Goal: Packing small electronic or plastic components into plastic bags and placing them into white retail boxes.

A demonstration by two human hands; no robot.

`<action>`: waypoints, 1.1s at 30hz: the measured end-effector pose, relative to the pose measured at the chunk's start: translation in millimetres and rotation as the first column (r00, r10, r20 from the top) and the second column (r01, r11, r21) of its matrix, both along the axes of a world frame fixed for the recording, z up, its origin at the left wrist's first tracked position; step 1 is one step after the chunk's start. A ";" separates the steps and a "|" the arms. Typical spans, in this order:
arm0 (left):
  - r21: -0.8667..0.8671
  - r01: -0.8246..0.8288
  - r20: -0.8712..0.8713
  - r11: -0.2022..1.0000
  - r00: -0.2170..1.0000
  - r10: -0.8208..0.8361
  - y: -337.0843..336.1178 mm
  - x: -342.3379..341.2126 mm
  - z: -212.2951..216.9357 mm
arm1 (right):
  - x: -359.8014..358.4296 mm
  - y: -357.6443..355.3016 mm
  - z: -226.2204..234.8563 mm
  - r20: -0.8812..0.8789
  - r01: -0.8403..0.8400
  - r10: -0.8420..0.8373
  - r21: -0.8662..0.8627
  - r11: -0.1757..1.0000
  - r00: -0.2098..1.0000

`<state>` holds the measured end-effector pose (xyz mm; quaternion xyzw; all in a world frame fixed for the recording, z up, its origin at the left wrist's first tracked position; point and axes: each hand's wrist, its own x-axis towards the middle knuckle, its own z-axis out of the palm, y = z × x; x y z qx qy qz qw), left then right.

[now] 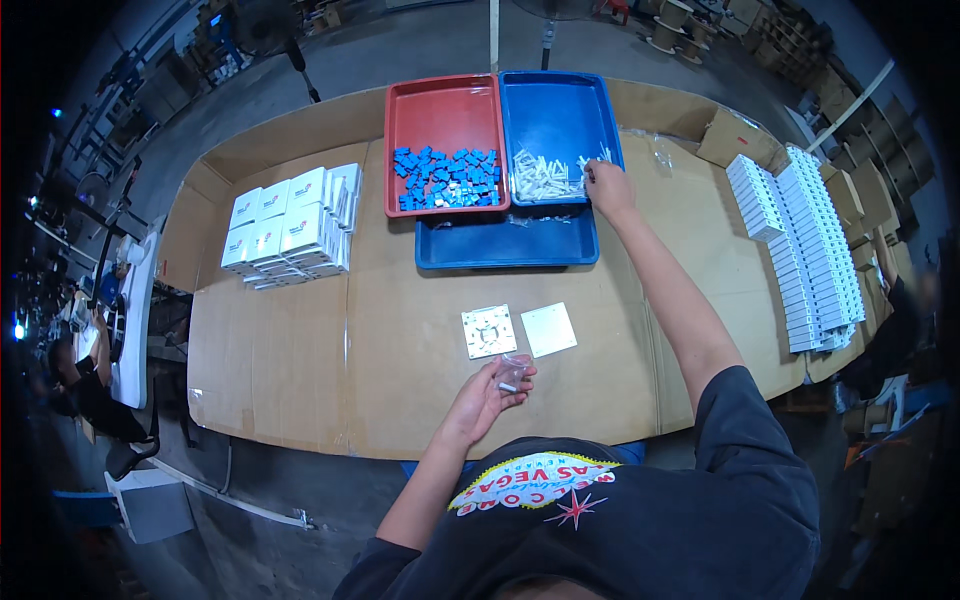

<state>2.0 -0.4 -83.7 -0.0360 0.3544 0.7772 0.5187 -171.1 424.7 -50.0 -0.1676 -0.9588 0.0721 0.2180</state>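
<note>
Reach is the whole story here: the right hand (607, 187) is stretched far across the worktop (300, 360) to the blue tray (560, 115), where a heap of small white pieces (545, 178) lies against the tray's near wall. The heap sits just to the left of that hand, its pieces lying mostly crosswise, and the fingertips touch its right end. The fingers are drawn close together as if pinching, though whether a piece is already caught between them cannot be told at this size.

The left hand (490, 395) is well back from the blue tray, close to the body. Its fingers are curled loosely around a small clear bag (515, 370), with one little white piece (508, 387) against the fingertips.

Between the blue tray and the left hand lie two square white plates (490, 331), side by side. Left of the blue tray, touching it, stands a red tray (440, 105) with small blue blocks (447, 180). A second, lower blue tray (505, 245) lies just in front of both.
</note>
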 end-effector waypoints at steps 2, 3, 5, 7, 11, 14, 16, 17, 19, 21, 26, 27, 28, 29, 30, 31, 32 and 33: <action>-0.002 -0.003 -0.002 1.000 1.000 0.003 -1.5 0.7 -0.8 | -1.7 -3.8 -0.1 -0.018 -0.024 0.024 -0.030 0.999 1.000; -0.002 -0.002 -0.002 1.000 1.000 0.002 -2.0 0.7 -1.3 | -2.4 -4.6 0.8 -0.021 -0.026 0.025 -0.031 0.999 0.999; 0.003 -0.002 0.000 1.000 1.000 0.002 -1.8 0.5 -3.4 | -1.4 -3.1 1.8 -0.067 -0.076 0.071 -0.073 0.994 0.995; 0.007 -0.003 0.002 1.000 1.000 0.003 -1.4 -0.2 -3.7 | -0.6 -4.3 4.5 -0.045 -0.063 0.059 -0.095 0.993 0.997; 0.003 -0.010 0.007 1.000 1.000 0.010 -2.7 -1.6 -4.6 | 3.0 -7.0 19.4 -0.061 -0.071 0.066 -0.075 0.995 0.996; 0.008 -0.013 0.009 1.000 1.000 0.013 -2.5 -3.3 -4.4 | 2.5 -4.0 31.7 -0.050 -0.064 0.070 0.118 0.991 0.996; 0.009 -0.014 0.010 1.000 1.000 0.014 -1.5 -4.2 -4.3 | -0.7 1.3 40.7 -0.011 -0.056 0.058 0.160 0.986 0.998; 0.007 -0.015 0.011 1.000 1.000 0.015 -1.0 -4.6 -4.8 | -2.1 3.2 44.5 0.028 -0.053 0.049 0.201 0.978 0.998; 0.009 -0.014 0.009 1.000 1.000 0.014 1.0 -5.7 -6.3 | -2.8 10.3 49.6 -0.009 -0.036 0.038 0.145 0.989 0.999; 0.014 0.001 -0.010 1.000 1.000 -0.001 3.3 -6.1 -8.0 | -1.3 19.0 51.5 -0.050 -0.020 0.025 0.091 0.996 0.998; 0.010 -0.030 0.013 1.000 0.999 0.029 -3.6 -4.1 -9.9 | 22.0 -17.3 84.5 -0.385 -0.403 0.120 -0.855 0.327 0.915; 0.011 -0.046 0.042 0.999 0.998 0.046 -4.9 -3.8 -10.8 | 33.8 -32.9 98.5 -0.434 -0.447 0.117 -0.883 0.144 0.893; 0.010 -0.047 0.046 0.999 0.998 0.046 -6.2 -3.1 -10.2 | 46.1 -53.6 114.6 -0.441 -0.443 0.050 -0.895 0.059 0.896; 0.041 -0.047 0.062 0.998 0.997 0.045 -6.4 -2.8 -7.9 | 56.0 -61.8 121.5 -0.437 -0.439 0.044 -0.897 0.060 0.899; 0.072 -0.053 0.079 0.996 0.996 0.048 -6.0 -3.5 -7.6 | 61.8 -68.2 124.4 -0.486 -0.485 0.069 -0.874 -0.034 0.871; 0.064 -0.056 0.089 0.996 0.995 0.050 -5.0 -3.1 -7.7 | 66.8 -72.7 124.9 -0.531 -0.518 0.087 -0.845 -0.134 0.843; 0.068 -0.045 0.069 0.997 0.997 0.040 -3.1 -4.4 -8.2 | 70.6 -76.4 124.9 -0.521 -0.507 0.085 -0.850 -0.143 0.849; 0.070 -0.035 0.051 0.997 0.998 0.032 -0.9 -6.5 -9.3 | 73.6 -80.1 123.3 -0.503 -0.501 0.089 -0.864 -0.045 0.859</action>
